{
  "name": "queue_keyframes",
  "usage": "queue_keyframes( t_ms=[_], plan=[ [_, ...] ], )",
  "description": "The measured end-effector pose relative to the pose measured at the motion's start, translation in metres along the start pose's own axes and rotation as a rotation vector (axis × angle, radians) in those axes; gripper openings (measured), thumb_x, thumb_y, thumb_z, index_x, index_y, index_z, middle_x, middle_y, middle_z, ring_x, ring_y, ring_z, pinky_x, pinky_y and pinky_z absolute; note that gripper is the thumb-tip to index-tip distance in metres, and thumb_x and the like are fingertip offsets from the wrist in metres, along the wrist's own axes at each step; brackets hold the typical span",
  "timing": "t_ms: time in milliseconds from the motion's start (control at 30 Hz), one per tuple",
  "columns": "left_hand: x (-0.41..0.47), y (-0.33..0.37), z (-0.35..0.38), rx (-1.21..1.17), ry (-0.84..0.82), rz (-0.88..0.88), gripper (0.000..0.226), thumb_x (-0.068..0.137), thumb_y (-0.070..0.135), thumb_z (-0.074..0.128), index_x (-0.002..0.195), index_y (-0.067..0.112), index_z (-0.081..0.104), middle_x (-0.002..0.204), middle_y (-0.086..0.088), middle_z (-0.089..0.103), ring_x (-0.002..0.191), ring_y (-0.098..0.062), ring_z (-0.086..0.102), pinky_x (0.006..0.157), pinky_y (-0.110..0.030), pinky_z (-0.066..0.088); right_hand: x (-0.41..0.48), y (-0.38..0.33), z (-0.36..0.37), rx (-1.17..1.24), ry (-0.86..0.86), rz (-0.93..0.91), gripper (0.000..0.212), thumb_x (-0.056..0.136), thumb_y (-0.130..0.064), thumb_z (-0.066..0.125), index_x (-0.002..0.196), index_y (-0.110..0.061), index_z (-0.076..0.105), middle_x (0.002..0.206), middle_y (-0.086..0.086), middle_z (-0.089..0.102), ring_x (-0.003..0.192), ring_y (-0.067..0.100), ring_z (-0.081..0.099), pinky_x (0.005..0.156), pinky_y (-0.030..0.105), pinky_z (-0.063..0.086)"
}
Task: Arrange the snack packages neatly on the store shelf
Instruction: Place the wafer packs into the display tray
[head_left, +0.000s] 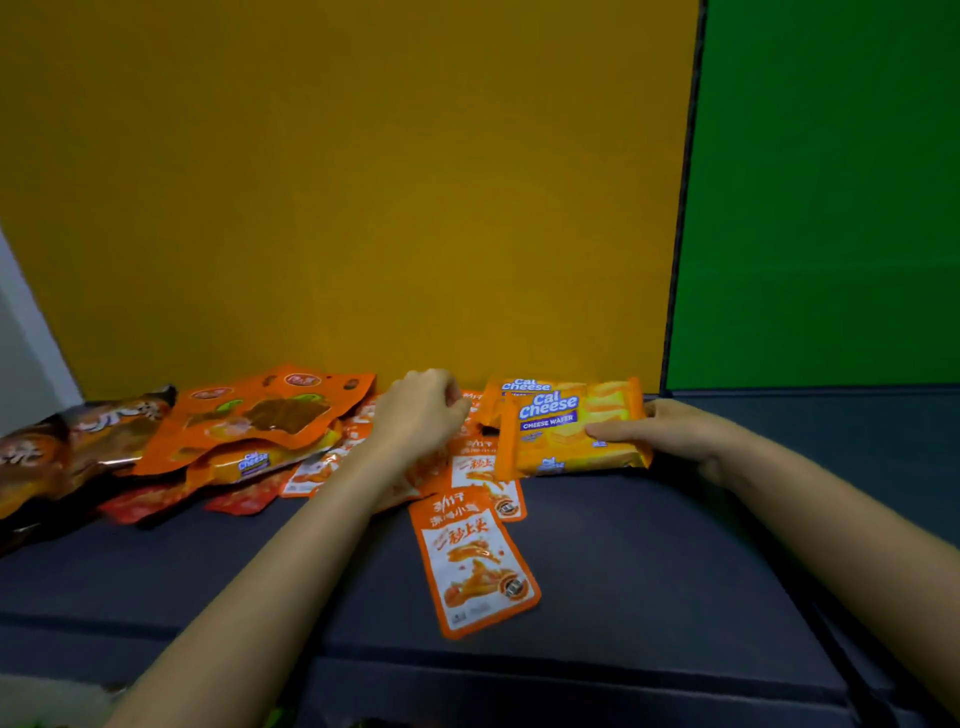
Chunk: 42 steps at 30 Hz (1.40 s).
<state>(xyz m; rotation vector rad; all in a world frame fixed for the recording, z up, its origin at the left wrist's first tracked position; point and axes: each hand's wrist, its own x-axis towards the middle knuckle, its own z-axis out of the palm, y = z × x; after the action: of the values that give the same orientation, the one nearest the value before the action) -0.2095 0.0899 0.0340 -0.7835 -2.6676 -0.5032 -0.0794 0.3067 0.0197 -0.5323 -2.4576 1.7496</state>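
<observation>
two hands work at the back of the shelf. on the right hand (670, 431) the thumb lies flat across a cal cheese wafer pack (566, 415), the other fingers hidden behind its right end. this grip likely squares it onto the second cal cheese pack (522, 388) behind, against the yellow back panel (363, 208). the left hand (421, 410) is curled, knuckles up, over the orange sachets (480, 462); whether it pinches one i cannot tell. one loose sachet (475, 561), printed in chinese, lies on the dark shelf (675, 571). the heap to the left waits unsorted: a large orange pouch (260, 410), a third "cal cheese" pack (254, 461) and brown bags (78, 441).
</observation>
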Motion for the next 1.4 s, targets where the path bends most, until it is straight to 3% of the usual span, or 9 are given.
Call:
queue_keyframes(
  t_ms=[100,200,267,500,700,967,1100,1300,1400],
  plan=[
    [0.018,0.002,0.01,-0.056,-0.108,-0.025,0.03,0.09,0.04,0.053,0.097,0.014,0.065,0.109,-0.013,0.067,0.104,-0.033,0.06,0.079,-0.036,0.046,-0.013,0.005,-0.017,0.142,0.055,0.041,0.008,0.085,-0.018,0.064,0.089,-0.012,0.064,0.067,-0.002,0.071,0.049,0.004,0.064,0.046,0.013,0.049],
    [0.034,0.005,0.022,-0.137,-0.232,-0.081,0.043,0.09,0.05,0.05,0.091,0.009,0.063,0.103,-0.016,0.067,0.098,-0.033,0.061,0.079,-0.038,0.047,-0.027,0.012,-0.034,0.204,0.183,0.054,0.01,0.088,-0.023,0.061,0.085,-0.014,0.062,0.064,-0.002,0.068,0.053,0.007,0.06,0.042,0.012,0.047],
    [0.043,0.009,0.026,-0.174,-0.276,-0.105,0.051,0.087,0.057,0.05,0.087,0.007,0.062,0.099,-0.019,0.065,0.092,-0.033,0.061,0.075,-0.038,0.046,-0.037,0.016,-0.041,0.251,0.279,0.046,0.01,0.089,-0.024,0.059,0.086,-0.015,0.061,0.068,-0.001,0.065,0.056,0.008,0.057,0.046,0.015,0.046],
    [0.057,0.028,0.032,-0.289,-0.398,-0.166,0.084,0.062,0.07,0.067,0.113,0.005,0.056,0.122,-0.013,0.06,0.11,-0.03,0.057,0.088,-0.036,0.046,-0.051,0.029,-0.041,0.355,0.471,0.028,0.009,0.091,-0.023,0.056,0.089,-0.015,0.061,0.083,0.002,0.066,0.071,0.014,0.056,0.066,0.024,0.042],
    [0.062,0.038,0.034,-0.433,-0.461,-0.2,0.09,0.068,0.047,0.079,0.134,0.001,0.039,0.137,-0.015,0.048,0.121,-0.031,0.05,0.087,-0.034,0.043,-0.052,0.027,-0.035,0.35,0.489,-0.015,0.01,0.091,-0.022,0.055,0.095,-0.016,0.063,0.088,0.001,0.068,0.077,0.015,0.06,0.071,0.023,0.044],
    [0.059,0.052,0.037,-0.62,-0.556,-0.23,0.116,0.066,0.033,0.083,0.149,0.003,0.008,0.152,-0.018,0.027,0.139,-0.036,0.029,0.109,-0.046,0.033,-0.054,0.026,-0.033,0.37,0.508,-0.02,0.011,0.092,-0.021,0.054,0.099,-0.016,0.061,0.092,0.002,0.068,0.081,0.016,0.061,0.077,0.024,0.044],
    [0.055,0.052,0.038,-0.709,-0.597,-0.239,0.11,0.061,0.033,0.085,0.146,0.002,0.022,0.146,-0.018,0.037,0.132,-0.035,0.039,0.106,-0.043,0.038,-0.057,0.027,-0.032,0.351,0.528,-0.007,0.014,0.093,-0.023,0.054,0.1,-0.014,0.062,0.09,0.002,0.068,0.079,0.016,0.06,0.074,0.025,0.043],
    [0.055,0.045,0.038,-0.9,-0.678,-0.205,0.082,0.047,0.026,0.092,0.117,0.005,0.057,0.111,-0.012,0.066,0.099,-0.027,0.064,0.09,-0.041,0.053,-0.068,0.029,-0.032,0.385,0.561,-0.005,0.017,0.092,-0.022,0.054,0.105,-0.012,0.059,0.091,0.001,0.067,0.079,0.014,0.06,0.066,0.025,0.044],
    [0.052,0.047,0.034,-1.057,-0.705,-0.204,0.041,0.071,0.009,0.078,0.109,0.005,0.062,0.082,-0.006,0.072,0.067,-0.015,0.068,0.066,-0.028,0.057,-0.082,0.033,-0.033,0.409,0.59,-0.004,0.02,0.092,-0.021,0.055,0.109,-0.011,0.058,0.09,0.002,0.066,0.076,0.014,0.06,0.065,0.024,0.044]
  ],
)
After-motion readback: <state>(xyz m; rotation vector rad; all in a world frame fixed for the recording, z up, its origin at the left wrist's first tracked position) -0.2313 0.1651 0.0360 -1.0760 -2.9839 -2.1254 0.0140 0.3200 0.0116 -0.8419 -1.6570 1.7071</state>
